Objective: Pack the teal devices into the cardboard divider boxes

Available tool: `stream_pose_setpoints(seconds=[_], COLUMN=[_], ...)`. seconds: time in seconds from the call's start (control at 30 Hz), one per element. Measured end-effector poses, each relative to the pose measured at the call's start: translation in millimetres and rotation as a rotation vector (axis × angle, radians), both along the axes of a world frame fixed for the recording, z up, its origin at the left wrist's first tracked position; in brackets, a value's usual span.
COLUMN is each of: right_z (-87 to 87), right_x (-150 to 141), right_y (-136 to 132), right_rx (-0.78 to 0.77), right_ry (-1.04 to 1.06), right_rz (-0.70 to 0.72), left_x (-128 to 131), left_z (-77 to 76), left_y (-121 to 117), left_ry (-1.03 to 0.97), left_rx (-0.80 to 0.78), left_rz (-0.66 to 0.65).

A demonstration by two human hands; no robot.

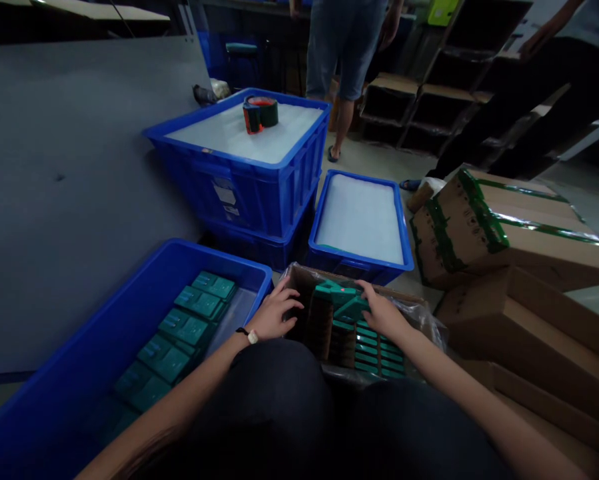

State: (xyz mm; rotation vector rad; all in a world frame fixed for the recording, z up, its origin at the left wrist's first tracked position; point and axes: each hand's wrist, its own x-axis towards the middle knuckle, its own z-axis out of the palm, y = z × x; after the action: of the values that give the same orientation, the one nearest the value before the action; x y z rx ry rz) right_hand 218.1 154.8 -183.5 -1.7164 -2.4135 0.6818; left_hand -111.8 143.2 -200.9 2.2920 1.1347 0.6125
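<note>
Right hand (378, 313): fingers bent against the right edge of the loose green pieces (352, 310); whether they pinch one, I cannot tell.
Left hand (273, 315): fingers spread and slightly curled at the carton's left side, holding nothing visible; dark band with a pale ornament (252, 337) at the wrist.
Loose green pieces: flat, hard-edged, teal-green, lying at differing angles in the upper part of the carton, overlapping; a small red spot shows on one.
Divided carton (319, 327): brown, with slotted dividers and clear plastic around the rim.
Slotted green pieces (366, 350): narrow edges up, in neat columns nearer the knees.
Long blue bin (224, 257): left of the carton, holding stacked green pieces (184, 327) with glossy, rectangular faces.
Small blue bin (404, 233): beyond the carton, white sheet on top.
Large blue bin (279, 193): tape rolls (265, 113) on its white cover.
Taped box (544, 227): right, green tape along its edges.
</note>
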Motion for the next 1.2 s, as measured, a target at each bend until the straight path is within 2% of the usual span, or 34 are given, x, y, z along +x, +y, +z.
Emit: stream_pose_setpoints(seconds=[0.1, 0.23, 0.33, 0.43, 0.57, 0.7, 0.87, 1.03, 1.1, 1.2], right_z=[-5.1, 7.9, 18.8, 20.5, 12.1, 4.4, -9.4, -34.1, -38.3, -36.4], right_x=[2.1, -7.3, -19.9, -27.0, -20.7, -18.9, -55.8, -90.8, -87.5, -65.1], right_y=[-5.1, -4.3, 1.2, 8.4, 14.4, 11.0, 13.6, 26.7, 29.0, 25.1], right_rx=[0.100, 0.287, 0.276, 0.223, 0.187, 0.173, 0.267, 0.267, 0.245, 0.241], right_ry=[0.060, -0.063, -0.174, -0.291, -0.381, -0.373, -0.320, -0.317, -0.296, -0.195], right_rz=[0.076, 0.251, 0.345, 0.270, 0.198, 0.312, 0.418, 0.325, 0.285, 0.264], left_x=[0.2, 0.1, -0.3, -0.1, 1.3, 1.8, 0.7, 0.3, 0.4, 0.8], left_z=[-0.6, -0.9, -2.2, -2.7, 0.4, 1.8, 0.4, 5.0, 7.3, 9.2], left_y=[-0.4, -0.1, 0.3, -0.2, -1.9, -2.2, -1.3, -1.9, -2.2, -2.6], left_ry=[-0.020, -0.037, -0.042, -0.046, -0.055, -0.060, -0.053, -0.042, -0.047, -0.061], left_rx=[0.011, 0.011, 0.010, 0.002, -0.016, -0.027, -0.013, -0.030, -0.039, -0.050], left_rz=[0.001, -0.008, -0.011, 0.000, 0.015, 0.019, 0.004, 0.014, 0.010, 0.011])
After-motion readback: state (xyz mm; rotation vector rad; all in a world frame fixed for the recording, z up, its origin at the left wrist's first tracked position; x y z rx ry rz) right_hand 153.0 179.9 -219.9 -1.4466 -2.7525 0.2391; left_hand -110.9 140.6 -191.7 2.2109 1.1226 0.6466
